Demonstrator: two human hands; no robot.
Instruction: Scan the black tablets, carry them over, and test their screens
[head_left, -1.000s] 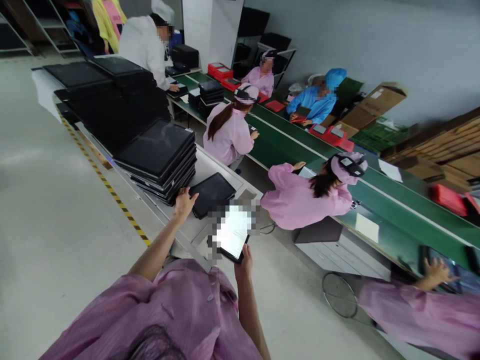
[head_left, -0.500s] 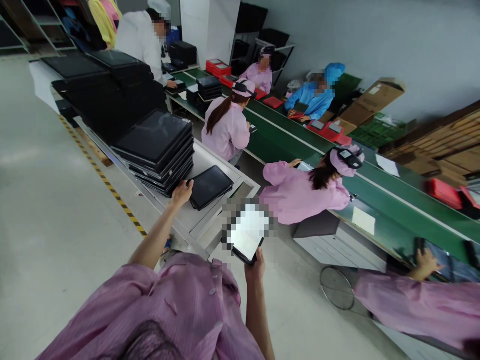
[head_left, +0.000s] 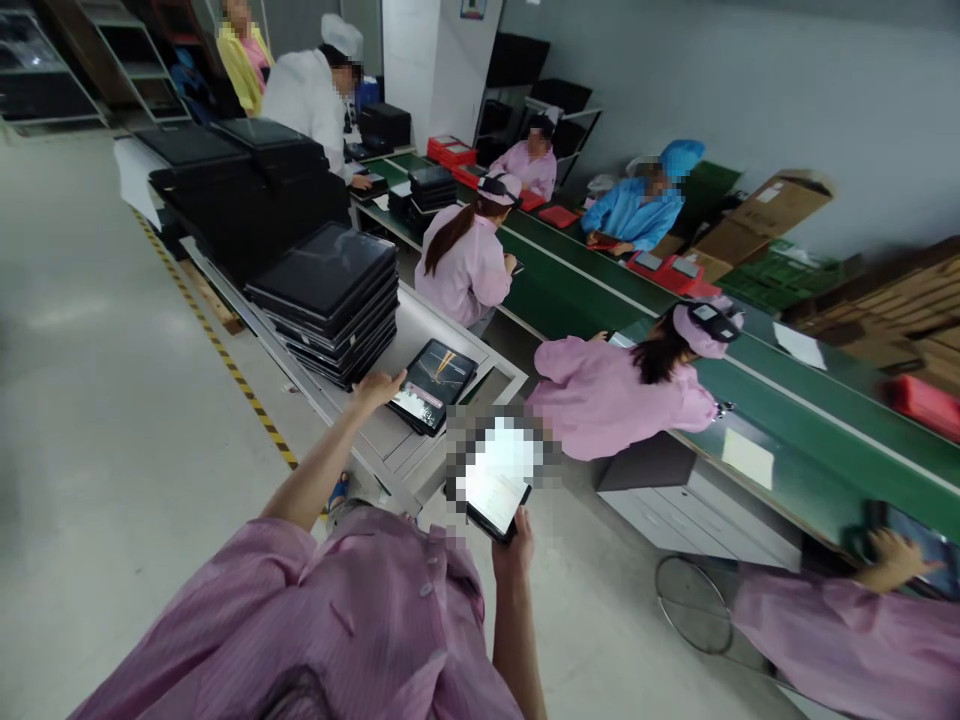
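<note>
In the head view, my right hand [head_left: 514, 540] grips the lower edge of a tablet [head_left: 499, 480] with a lit, mostly white screen, held in front of my body. Pixelation covers part of that tablet. My left hand [head_left: 377, 388] is closed on the left edge of a second tablet [head_left: 433, 385], whose screen shows a dark picture with an orange streak. This second tablet lies on the light-coloured table, seemingly on top of another dark one. Left of it rises a tall stack of black tablets [head_left: 330, 290] with dark screens.
Larger black stacks [head_left: 247, 190] fill the table's [head_left: 420, 315] far end. Beyond runs a green conveyor [head_left: 555, 290] with several co-workers seated along it. A seated person in pink [head_left: 600, 390] is close on my right. A round metal-framed stool [head_left: 694, 605] stands nearby.
The tablet under my left hand has gone from a dark screen to a lit picture. My view has shifted slightly, and the right hand still holds its tablet.
</note>
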